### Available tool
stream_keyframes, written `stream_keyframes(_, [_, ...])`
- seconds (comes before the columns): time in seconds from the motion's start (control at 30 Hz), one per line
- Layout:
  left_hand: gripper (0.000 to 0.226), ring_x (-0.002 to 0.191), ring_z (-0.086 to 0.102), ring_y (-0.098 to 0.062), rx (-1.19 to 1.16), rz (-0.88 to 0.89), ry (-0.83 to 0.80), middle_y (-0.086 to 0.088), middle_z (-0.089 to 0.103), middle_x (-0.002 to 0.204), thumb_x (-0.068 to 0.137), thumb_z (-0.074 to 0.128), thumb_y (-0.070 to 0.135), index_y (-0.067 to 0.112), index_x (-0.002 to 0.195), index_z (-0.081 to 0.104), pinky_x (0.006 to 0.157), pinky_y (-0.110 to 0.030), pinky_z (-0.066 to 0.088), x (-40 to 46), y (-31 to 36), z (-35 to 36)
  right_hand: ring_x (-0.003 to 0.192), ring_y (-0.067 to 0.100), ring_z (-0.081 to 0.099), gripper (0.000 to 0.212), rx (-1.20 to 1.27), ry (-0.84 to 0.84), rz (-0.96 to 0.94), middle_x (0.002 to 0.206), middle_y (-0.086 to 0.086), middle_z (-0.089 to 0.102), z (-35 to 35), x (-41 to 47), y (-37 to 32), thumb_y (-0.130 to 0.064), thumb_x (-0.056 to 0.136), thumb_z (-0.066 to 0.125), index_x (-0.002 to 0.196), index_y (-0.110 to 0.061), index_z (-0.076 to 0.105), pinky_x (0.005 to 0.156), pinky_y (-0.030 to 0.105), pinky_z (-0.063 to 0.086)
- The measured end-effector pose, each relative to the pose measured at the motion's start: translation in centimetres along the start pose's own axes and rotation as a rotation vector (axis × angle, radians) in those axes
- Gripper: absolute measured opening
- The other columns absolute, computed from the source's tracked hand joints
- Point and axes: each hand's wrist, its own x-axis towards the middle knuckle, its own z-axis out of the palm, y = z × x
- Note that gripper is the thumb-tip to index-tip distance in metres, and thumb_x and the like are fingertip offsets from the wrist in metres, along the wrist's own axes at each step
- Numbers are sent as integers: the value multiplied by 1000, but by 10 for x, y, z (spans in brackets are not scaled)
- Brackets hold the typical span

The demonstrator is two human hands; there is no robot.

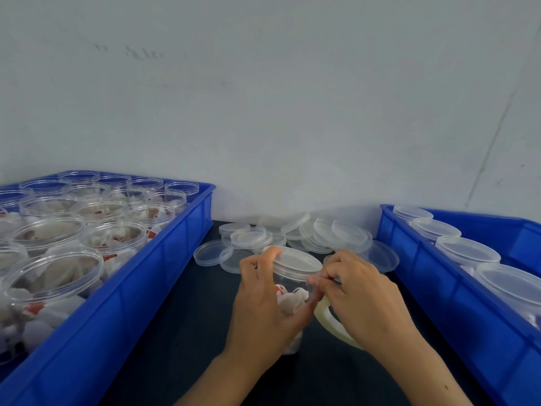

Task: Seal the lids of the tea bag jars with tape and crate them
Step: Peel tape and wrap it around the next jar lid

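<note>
Jar (292,291), clear, lidded, tea bags inside, stood on dark desk (181,332) between two crates. Left hand (263,306) curled round its side, fingertips on lid rim. Right hand (363,291) pinched at the lid's edge, tape roll (328,320) beneath it. Beyond lay loose lids (292,235). Left blue crate (117,303) held uncapped jars; right blue crate (433,303) held capped jars.

place: small packing workshop | evidence: blue plastic crate (123,288) at 9 o'clock filled with open tea bag jars (52,276) | second blue crate (456,303) at 3 o'clock with lidded jars (467,251) | loose lids (292,238) heaped on dark worktop (181,332) at 12 o'clock | bare plain wall (263,98) behind
</note>
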Motion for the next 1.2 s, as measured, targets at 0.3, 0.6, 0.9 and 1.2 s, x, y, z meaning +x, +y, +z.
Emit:
stream_keyframes(0.3, [65,100,60,4,-293,-85,-40,18,58,109,62,55,88,57,113,29,82,-17,52,4,-15,-3,87,7,56,26,-95,-113,-95,105,-17,46,-4,-5,-8,-32,100,44,76,-32,56,79,28,50])
stream_keyframes(0.6, [74,86,61,9,-133,-124,126,24,62,96,47,53,96,53,106,38,67,-10,48,10,-14,-16,77,6,58,22,86,-191,-39,92,-12,57,4,-12,3,-31,101,33,104,-41,52,79,29,50])
stream_keyframes(0.9, [92,94,55,19,-65,-209,116,28,62,106,39,65,85,44,120,50,88,-32,54,20,-20,-39,52,3,46,51,455,-545,205,54,-7,54,15,-7,6,-53,100,32,91,-15,66,65,25,39])
stream_keyframes(1.2, [87,86,60,11,-77,-286,73,29,64,88,34,56,95,44,105,57,76,-21,51,26,-20,-43,63,7,44,31,-22,-27,10,67,-9,46,9,-15,-4,-45,103,27,81,-26,40,61,23,31])
